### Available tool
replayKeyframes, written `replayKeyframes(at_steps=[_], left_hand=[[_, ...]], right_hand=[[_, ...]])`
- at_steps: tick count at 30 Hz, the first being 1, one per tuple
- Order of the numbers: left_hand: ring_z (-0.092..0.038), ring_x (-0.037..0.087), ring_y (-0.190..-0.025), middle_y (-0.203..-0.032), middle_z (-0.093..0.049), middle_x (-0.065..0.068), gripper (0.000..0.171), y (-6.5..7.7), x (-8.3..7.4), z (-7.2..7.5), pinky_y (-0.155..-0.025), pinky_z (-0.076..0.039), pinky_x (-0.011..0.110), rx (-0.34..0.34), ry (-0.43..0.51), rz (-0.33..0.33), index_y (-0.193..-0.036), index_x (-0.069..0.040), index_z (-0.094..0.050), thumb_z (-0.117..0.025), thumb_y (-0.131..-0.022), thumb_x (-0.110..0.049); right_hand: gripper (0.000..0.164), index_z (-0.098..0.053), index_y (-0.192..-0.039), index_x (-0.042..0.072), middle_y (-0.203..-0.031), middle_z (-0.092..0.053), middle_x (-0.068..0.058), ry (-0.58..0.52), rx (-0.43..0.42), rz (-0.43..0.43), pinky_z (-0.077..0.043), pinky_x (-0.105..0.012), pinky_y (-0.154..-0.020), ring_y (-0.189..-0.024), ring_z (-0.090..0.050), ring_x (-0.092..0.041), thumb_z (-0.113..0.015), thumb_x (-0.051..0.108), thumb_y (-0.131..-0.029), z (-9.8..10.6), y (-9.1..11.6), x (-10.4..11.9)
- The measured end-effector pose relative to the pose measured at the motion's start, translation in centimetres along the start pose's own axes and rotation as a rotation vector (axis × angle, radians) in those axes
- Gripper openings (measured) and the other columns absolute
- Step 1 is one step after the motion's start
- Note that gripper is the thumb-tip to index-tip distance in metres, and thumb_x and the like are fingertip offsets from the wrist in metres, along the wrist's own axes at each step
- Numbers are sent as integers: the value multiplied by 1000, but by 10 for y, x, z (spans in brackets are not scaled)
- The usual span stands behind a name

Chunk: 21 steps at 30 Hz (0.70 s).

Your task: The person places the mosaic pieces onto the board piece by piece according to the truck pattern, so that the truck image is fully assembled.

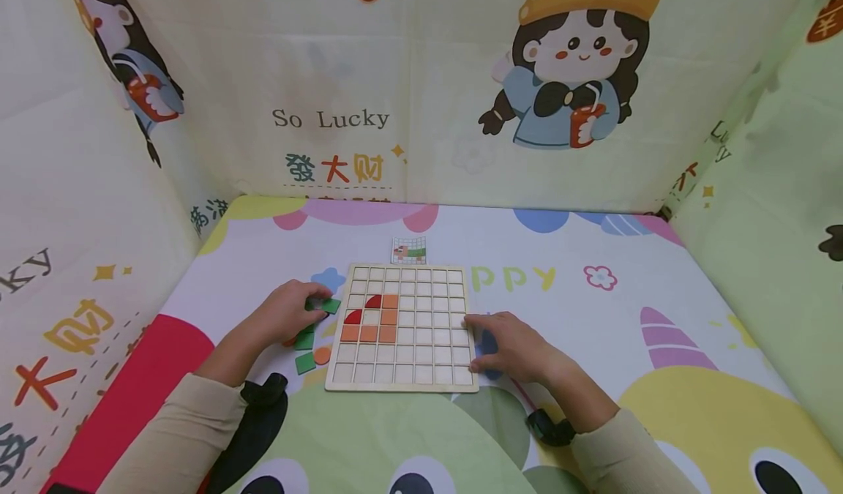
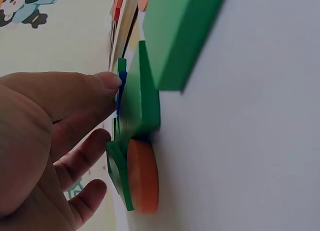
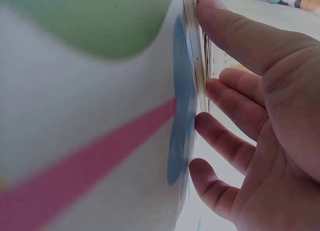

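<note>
Green flat square tile point(image 1: 331, 306) is the bit to watch: it's just off the left edge of the pale wooden grid board point(image 1: 424, 377), about level with the rows that already have pieces in them. It's square, so no real long axis to worry about. The left hand point(image 1: 290, 312) is by far the nearer one, with thumb and forefinger pinching the tile from the left; can't tell if it's fully off the table. The right hand point(image 1: 516, 344) is way over on the other side of the board, fingers spread and loose, thumb and fingertips touching the right edge, not wrapped round anything.

So tile to grid is basically a short hop rightwards, and the thing in between is the board's raised rim. Left part of the grid has orange square pieces point(image 1: 388, 334) in a stepped shape plus dark red quarter-round pieces point(image 1: 374, 302). Closer to the wearer than the left hand there's a loose green square point(image 1: 305, 364) right beside an orange round disc point(image 1: 322, 355). A small printed picture card point(image 1: 409, 250) sits just past the board's far edge.
</note>
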State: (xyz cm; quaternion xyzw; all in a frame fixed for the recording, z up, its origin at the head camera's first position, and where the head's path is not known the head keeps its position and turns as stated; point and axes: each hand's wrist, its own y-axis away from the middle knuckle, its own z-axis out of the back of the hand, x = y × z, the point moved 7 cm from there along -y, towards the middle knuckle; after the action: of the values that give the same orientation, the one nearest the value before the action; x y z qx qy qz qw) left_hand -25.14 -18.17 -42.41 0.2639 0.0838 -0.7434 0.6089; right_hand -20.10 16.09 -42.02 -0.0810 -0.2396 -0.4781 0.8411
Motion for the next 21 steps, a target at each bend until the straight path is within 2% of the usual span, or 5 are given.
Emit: replayKeyframes(at_steps=[8, 14, 17, 21], left_hand=[[-50, 36, -115, -126, -60, 19, 40, 3, 4, 0, -89, -54, 46, 3, 3, 14, -129, -5, -66, -73, -91, -16], [-51, 35, -113, -121, -61, 18, 35, 5, 4, 2, -91, -53, 47, -7, -3, 13, -125, -6, -69, -72, -91, -14], [-51, 34, -111, -119, -61, 17, 33, 7, 3, 2, -86, -56, 41, -9, 6, 20, -123, -6, -69, -73, -91, -14], [-49, 34, -109, -118, -60, 18, 34, 10, 1, 2, -72, -58, 32, -9, 26, 22, -122, -5, -69, -74, -90, -15]], right_hand=[[73, -54, -142, 4, -136, -57, -16, 3, 4, 4, -41, -52, -103, -125, -50, -38, -84, 32, -81, 0, 0, 0], [73, -54, -142, 4, -136, -57, -16, 1, 6, 3, -41, -52, -103, -125, -50, -37, -84, 32, -82, 0, -1, 0], [73, -54, -142, 4, -136, -57, -16, -3, 7, 1, -41, -52, -103, -126, -50, -37, -83, 32, -82, 0, 0, 0], [73, -54, -142, 4, -136, -58, -16, -1, 4, 4, -41, -52, -103, -125, -50, -37, -84, 32, -82, 0, 0, 0]])
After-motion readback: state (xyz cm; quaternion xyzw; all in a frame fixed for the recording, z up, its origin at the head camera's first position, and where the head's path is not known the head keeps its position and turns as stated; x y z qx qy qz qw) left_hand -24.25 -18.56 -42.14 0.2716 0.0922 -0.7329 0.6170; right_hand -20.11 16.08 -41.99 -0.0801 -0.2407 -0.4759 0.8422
